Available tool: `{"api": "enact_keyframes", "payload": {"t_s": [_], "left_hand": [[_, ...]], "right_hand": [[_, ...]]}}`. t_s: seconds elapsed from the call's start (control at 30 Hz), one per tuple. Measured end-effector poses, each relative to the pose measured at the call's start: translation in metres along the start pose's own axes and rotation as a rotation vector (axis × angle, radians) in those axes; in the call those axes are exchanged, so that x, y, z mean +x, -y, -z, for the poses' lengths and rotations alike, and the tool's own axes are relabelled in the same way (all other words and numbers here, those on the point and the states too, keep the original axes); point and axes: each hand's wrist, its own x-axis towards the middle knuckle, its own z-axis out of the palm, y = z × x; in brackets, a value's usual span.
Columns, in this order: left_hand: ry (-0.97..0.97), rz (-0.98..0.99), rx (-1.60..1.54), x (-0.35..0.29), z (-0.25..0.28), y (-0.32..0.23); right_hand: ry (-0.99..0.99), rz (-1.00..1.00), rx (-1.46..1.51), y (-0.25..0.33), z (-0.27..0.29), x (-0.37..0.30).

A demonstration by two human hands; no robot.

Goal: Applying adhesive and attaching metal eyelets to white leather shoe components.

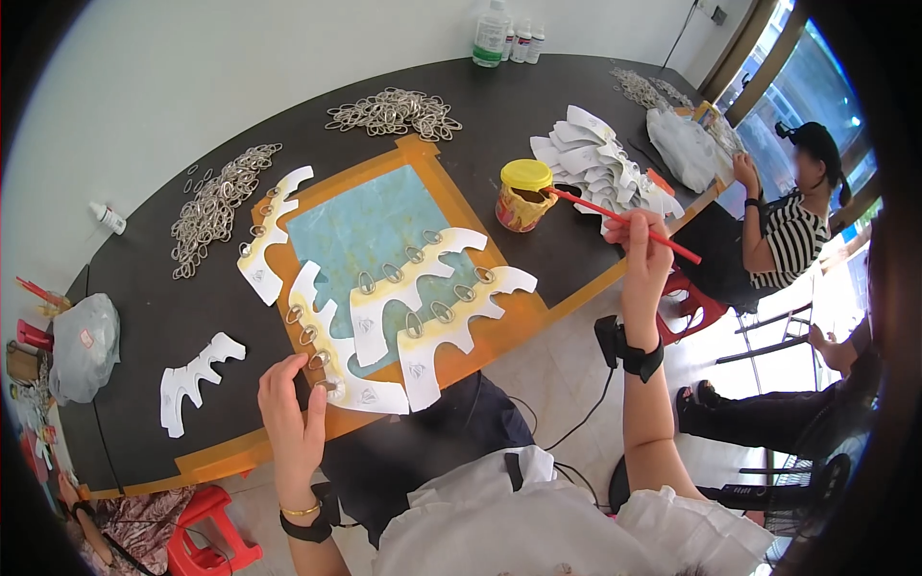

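Observation:
My right hand (642,254) pinches a thin red stick (595,206), whose far end reaches the rim of a small yellow-lidded tin (519,213) smeared with yellowish stuff. My left hand (291,413) rests at the lower left corner of the work board, thumb and fingers apart. Its fingertips are beside a white scalloped paper piece (370,394); I cannot tell whether they touch it. Oval metal rings sit on yellow smears along this piece, on two more pieces (370,331) (420,370) to its right, and on another (259,274) at the board's left edge.
The board has a blue sheet (355,216) framed by orange tape (461,202). Piles of rings (396,115) (219,206) lie beyond it. A bare white piece (197,374) lies left, a stack of pieces (586,158) right. Bottles (491,38) stand behind. A person (792,211) sits at right.

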Motion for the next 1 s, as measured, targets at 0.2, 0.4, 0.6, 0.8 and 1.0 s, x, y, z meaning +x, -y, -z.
{"api": "enact_keyframes", "payload": {"t_s": [0.2,0.4,0.6,0.8,1.0], "left_hand": [[-0.038,0.031,0.018,-0.007,0.011,0.009],[-0.109,-0.070,-0.008,0.004,-0.002,0.010],[-0.185,-0.055,-0.129,-0.014,0.004,0.007],[-0.222,-0.070,-0.167,-0.017,0.002,0.017],[-0.319,-0.112,-0.152,-0.009,0.006,0.020]], "right_hand": [[0.087,-0.217,0.016,-0.004,-0.007,-0.033],[0.250,-0.405,-0.056,-0.009,0.006,-0.112],[0.506,-0.379,0.085,0.023,-0.050,-0.159],[0.689,-0.315,0.175,0.073,-0.074,-0.154],[1.381,-0.283,1.562,0.168,-0.076,-0.113]]}}
